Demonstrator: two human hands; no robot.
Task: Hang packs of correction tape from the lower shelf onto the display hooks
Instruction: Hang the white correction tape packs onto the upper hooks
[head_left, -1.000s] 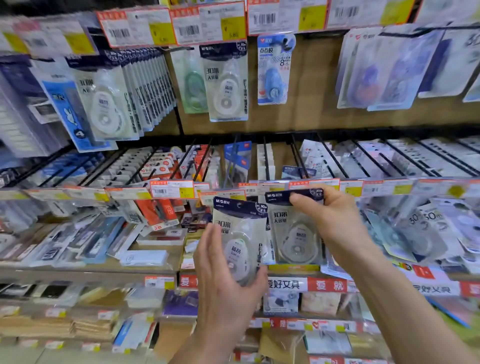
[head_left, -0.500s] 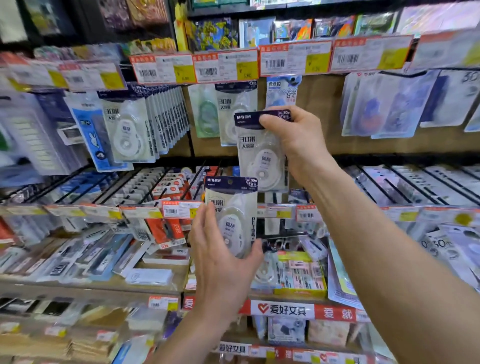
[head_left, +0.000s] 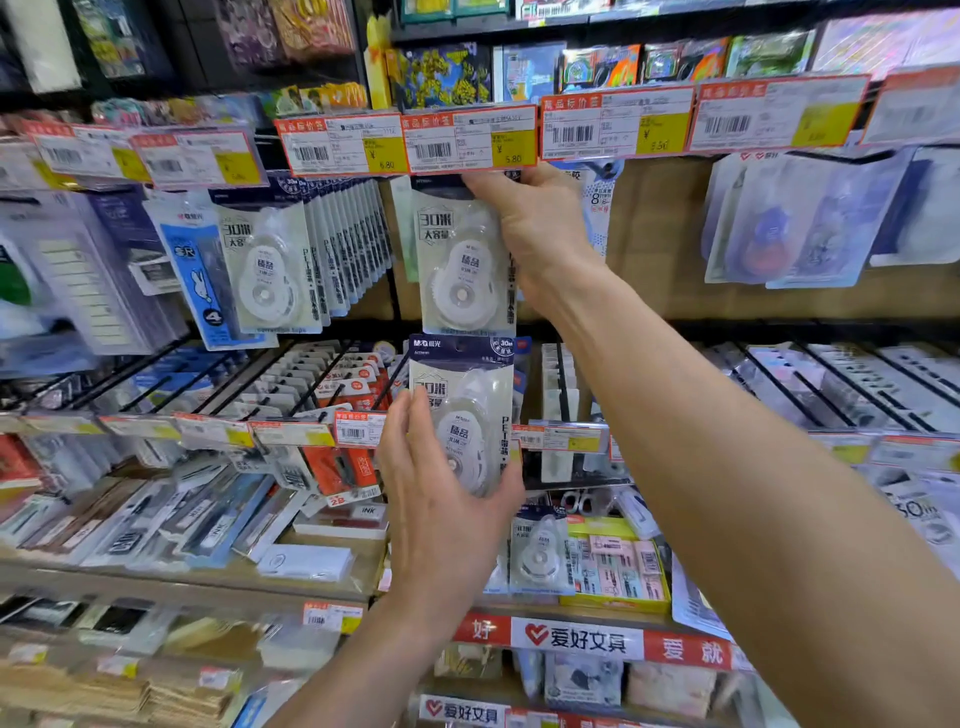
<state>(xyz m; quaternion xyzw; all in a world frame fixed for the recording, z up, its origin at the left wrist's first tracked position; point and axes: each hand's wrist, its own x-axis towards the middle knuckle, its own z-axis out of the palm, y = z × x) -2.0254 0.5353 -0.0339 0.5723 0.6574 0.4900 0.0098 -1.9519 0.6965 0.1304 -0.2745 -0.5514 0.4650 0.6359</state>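
Brown board (head_left: 665, 234) backs the hooks, with a full row of hung packs (head_left: 291, 260) to the left. The right hand (head_left: 535, 228) pinches the upper pack (head_left: 457, 270) by its top edge, tucked right under the price label (head_left: 470, 137); the hook is hidden behind that label. The left hand (head_left: 441, 499) grips a second pack (head_left: 467, 415) just below. I'd say the trick is keeping the card level, feeling its hole onto the hook tip, then sliding it back before letting go. A spare pack (head_left: 540, 556) stands on the lower shelf (head_left: 576, 636).
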